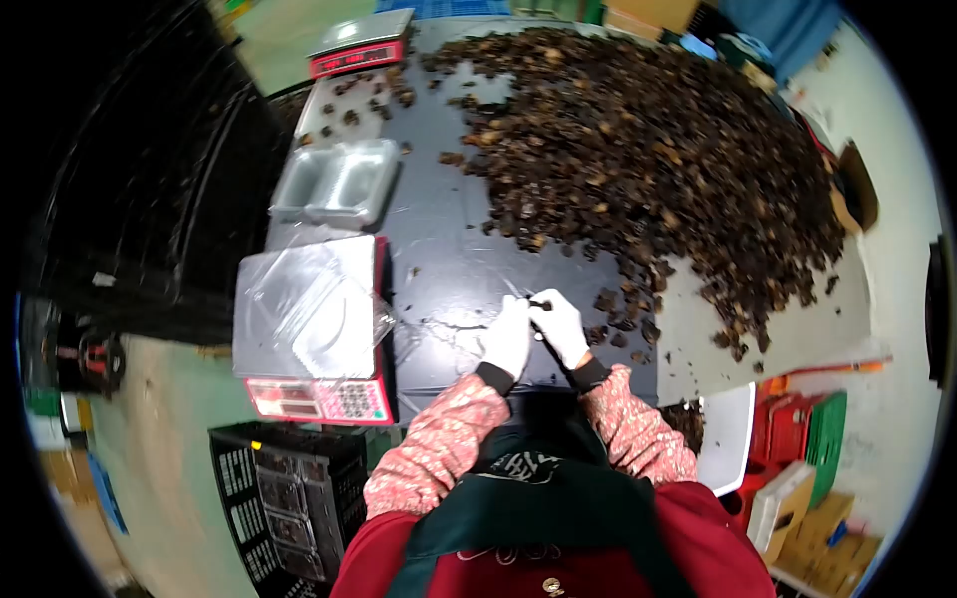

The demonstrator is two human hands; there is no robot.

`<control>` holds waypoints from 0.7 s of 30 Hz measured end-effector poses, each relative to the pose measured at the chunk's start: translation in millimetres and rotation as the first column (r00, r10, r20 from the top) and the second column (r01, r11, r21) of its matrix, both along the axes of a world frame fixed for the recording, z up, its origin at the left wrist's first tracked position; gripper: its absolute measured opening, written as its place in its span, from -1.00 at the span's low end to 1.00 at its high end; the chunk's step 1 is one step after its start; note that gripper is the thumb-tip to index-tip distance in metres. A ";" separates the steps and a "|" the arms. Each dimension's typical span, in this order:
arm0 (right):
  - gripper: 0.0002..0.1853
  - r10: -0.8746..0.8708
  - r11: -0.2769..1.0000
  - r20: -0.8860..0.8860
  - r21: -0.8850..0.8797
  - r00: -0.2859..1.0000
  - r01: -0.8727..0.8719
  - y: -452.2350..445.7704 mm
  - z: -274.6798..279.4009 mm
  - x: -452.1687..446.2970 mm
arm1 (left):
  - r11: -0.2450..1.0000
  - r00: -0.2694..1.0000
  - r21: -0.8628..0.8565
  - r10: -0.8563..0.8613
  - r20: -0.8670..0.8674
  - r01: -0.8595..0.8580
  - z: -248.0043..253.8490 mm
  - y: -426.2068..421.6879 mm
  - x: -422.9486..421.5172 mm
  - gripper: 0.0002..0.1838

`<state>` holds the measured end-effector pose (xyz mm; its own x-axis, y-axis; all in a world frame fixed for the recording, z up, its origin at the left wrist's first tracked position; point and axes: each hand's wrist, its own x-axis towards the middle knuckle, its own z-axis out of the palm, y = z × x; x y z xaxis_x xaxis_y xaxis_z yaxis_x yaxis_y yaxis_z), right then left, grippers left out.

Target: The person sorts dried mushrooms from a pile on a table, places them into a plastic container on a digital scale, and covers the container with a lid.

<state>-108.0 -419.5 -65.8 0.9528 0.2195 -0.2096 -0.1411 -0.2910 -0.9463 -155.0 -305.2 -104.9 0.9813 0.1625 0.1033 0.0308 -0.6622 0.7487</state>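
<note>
My left hand [507,337], in a white glove, is closed near the table's front edge, its fingertips against a small dark piece. My right hand [560,325], gloved too, pinches the same dark piece [539,304] from the other side. A large heap of dark brown, mushroom-like pieces [638,149] covers the back and right of the dark table [449,219]. Left of my hands is a red and white scale [317,399] with a clear plastic container [334,319] on its plate.
Stacked clear trays [339,184] and a second scale [359,55] stand at the back left. Below the table's left side is a black crate [239,488]. A white bin [728,439] and red crates [781,429] are at the lower right.
</note>
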 end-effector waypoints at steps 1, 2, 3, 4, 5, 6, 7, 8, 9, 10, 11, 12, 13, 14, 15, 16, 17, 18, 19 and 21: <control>-0.84 -0.017 0.999 0.009 0.029 1.000 0.017 3.2 -1.7 0.0 | 0.999 1.000 0.051 0.000 -0.012 0.001 9.0 1.1 2.3 -0.67; -0.85 0.025 0.988 -0.051 0.153 0.998 -0.017 4.6 -3.2 3.0 | 0.998 0.998 -0.024 0.057 -0.015 -0.057 17.2 4.9 2.1 -0.71; -0.87 0.066 0.960 -0.110 0.277 0.992 -0.033 8.3 -3.4 5.4 | 0.991 0.996 -0.099 0.092 -0.014 -0.093 13.4 12.6 6.2 -0.74; -0.87 0.110 0.932 -0.149 0.359 0.983 -0.049 14.4 17.8 -2.6 | 0.979 0.993 -0.161 0.120 -0.021 -0.122 23.8 23.6 -3.0 -0.74; -0.86 0.142 0.933 -0.169 0.352 0.975 -0.075 22.6 38.8 -6.8 | 0.964 0.990 -0.226 0.140 -0.025 -0.142 33.8 30.1 -10.1 -0.73; -0.85 0.213 0.903 -0.158 0.408 0.964 -0.132 31.3 60.4 -12.5 | 0.937 0.982 -0.315 0.178 0.061 -0.150 49.2 40.2 -23.9 -0.68; -0.84 0.271 0.870 -0.146 0.461 0.951 -0.177 41.2 81.1 -19.5 | 0.915 0.974 -0.354 0.223 0.049 -0.192 78.7 52.5 -39.3 -0.67; -0.81 0.349 0.820 -0.111 0.517 0.930 -0.246 56.4 102.8 -27.4 | 0.926 0.954 -0.318 0.262 0.147 -0.205 118.3 66.9 -59.6 -0.71; -0.78 0.414 0.765 -0.070 0.567 0.907 -0.305 75.2 121.6 -34.8 | 0.924 0.945 -0.298 0.291 0.148 -0.237 140.4 84.5 -74.5 -0.72; -0.76 0.471 0.730 -0.019 0.569 0.882 -0.378 96.3 135.6 -39.1 | 0.920 0.922 -0.298 0.324 0.212 -0.255 163.5 101.4 -90.0 -0.72; -0.75 0.517 0.696 0.032 0.566 0.856 -0.442 120.2 146.0 -43.7 | 0.944 0.890 -0.120 0.329 0.315 -0.307 175.3 122.9 -101.2 -0.72; -0.73 0.533 0.716 0.022 0.520 0.846 -0.465 146.6 151.9 -50.8 | 0.921 0.866 0.087 0.320 0.385 -0.379 188.7 144.6 -111.1 -0.72; -0.75 0.532 0.637 0.070 0.624 0.844 -0.453 177.4 139.1 -56.4 | 0.889 0.839 0.134 0.351 0.416 -0.438 189.0 165.3 -117.6 -0.70; -0.74 0.393 0.746 0.423 0.373 0.817 -0.552 207.7 124.7 -57.4 | 0.869 0.840 0.155 0.388 0.380 -0.471 182.9 188.1 -124.3 -0.68; -0.71 0.410 0.768 0.413 0.324 0.813 -0.552 221.2 129.4 -63.7 | 0.849 0.852 0.214 0.399 0.340 -0.483 178.9 203.9 -127.8 -0.68; -0.67 0.517 0.792 0.427 0.089 0.742 -0.604 240.4 123.3 -65.3 | 0.809 0.879 0.370 0.349 0.324 -0.457 168.8 221.4 -132.2 -0.66; -0.63 0.628 0.763 0.400 -0.149 0.668 -0.629 252.7 116.6 -65.2 | 0.772 0.887 0.437 0.406 0.221 -0.462 158.4 233.2 -136.5 -0.62; -0.58 0.643 0.765 0.397 -0.281 0.655 -0.580 250.7 118.9 -70.4 | 0.775 0.905 0.473 0.396 0.156 -0.420 147.6 246.0 -140.1 -0.56; -0.54 0.665 0.745 0.384 -0.406 0.641 -0.529 250.2 121.0 -80.5 | 0.773 0.916 0.508 0.392 0.087 -0.379 139.8 252.4 -143.0 -0.51; -0.51 0.448 0.884 0.693 -0.248 0.564 -0.397 249.0 98.0 -88.3 | 0.736 0.928 0.583 0.363 0.090 -0.344 144.6 244.2 -143.7 -0.39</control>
<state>-196.3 -170.5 32.2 0.6024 0.6492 0.4644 0.7207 -0.1923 -0.6660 -298.7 -61.1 39.8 0.8693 0.4165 0.2663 0.3654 -0.9041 0.2213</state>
